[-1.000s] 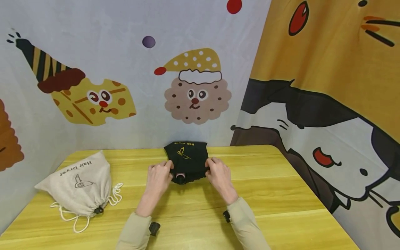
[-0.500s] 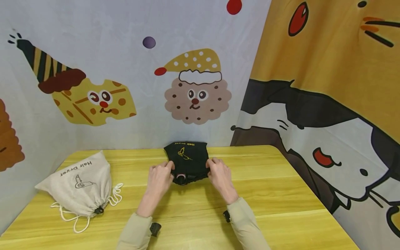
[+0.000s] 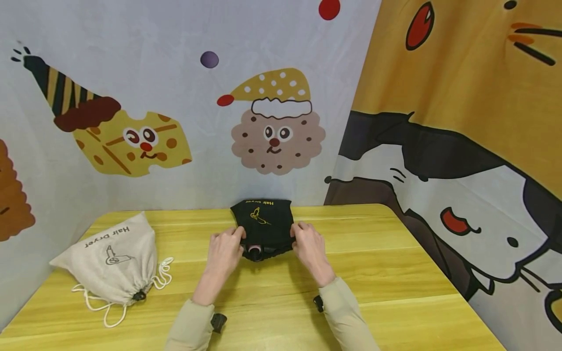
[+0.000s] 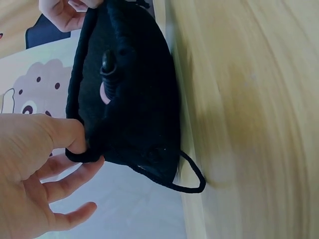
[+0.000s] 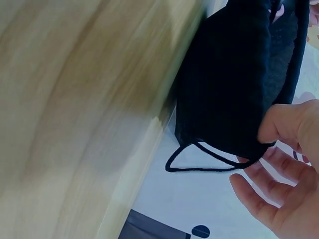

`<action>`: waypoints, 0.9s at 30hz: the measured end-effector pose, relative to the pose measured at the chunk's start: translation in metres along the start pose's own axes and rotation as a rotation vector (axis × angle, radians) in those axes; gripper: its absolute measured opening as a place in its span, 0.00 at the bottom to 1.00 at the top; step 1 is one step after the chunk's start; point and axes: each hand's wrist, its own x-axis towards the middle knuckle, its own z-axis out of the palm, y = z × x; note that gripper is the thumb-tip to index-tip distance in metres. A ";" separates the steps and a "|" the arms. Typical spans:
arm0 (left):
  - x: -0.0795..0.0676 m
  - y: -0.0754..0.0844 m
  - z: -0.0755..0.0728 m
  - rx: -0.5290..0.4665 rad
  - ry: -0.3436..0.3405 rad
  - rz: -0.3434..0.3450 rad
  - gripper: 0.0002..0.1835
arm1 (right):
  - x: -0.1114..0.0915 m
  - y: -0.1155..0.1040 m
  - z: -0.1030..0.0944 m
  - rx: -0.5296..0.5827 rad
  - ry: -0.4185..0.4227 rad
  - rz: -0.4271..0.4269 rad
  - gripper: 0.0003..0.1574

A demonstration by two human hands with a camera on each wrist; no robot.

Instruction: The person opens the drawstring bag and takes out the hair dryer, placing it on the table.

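Note:
A black drawstring bag (image 3: 268, 224) with yellow "Hair Dryer" print lies near the table's far edge, its mouth held apart toward me. Inside the opening shows a dark object with a pink part (image 4: 103, 93) and a black cord end (image 4: 108, 62); the rest of it is hidden by the cloth. My left hand (image 3: 225, 246) pinches the left corner of the bag's mouth between thumb and fingers. At the right corner, my right hand (image 3: 309, 246) pinches the rim the same way. Black cord loops (image 4: 196, 179) hang out at both sides of the bag.
A beige drawstring bag (image 3: 116, 258), full and printed "Hair Dryer", lies on the left of the wooden table (image 3: 386, 287), its white cords (image 3: 107, 309) trailing. Behind the table hangs a cartoon-printed cloth (image 3: 175, 87).
Both hands keep hold of the black bag's corners. The hands shift very slightly to the right, and the object in the mouth shows a little lower.

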 end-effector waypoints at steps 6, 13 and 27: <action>-0.001 -0.001 0.001 0.000 0.006 -0.002 0.14 | 0.000 0.002 -0.001 -0.011 0.008 -0.001 0.11; -0.001 -0.003 0.000 -0.009 -0.006 0.011 0.17 | -0.001 0.007 0.001 -0.021 0.008 -0.008 0.12; -0.001 -0.008 -0.002 -0.019 -0.043 0.024 0.17 | -0.002 0.016 -0.001 -0.030 0.000 -0.031 0.14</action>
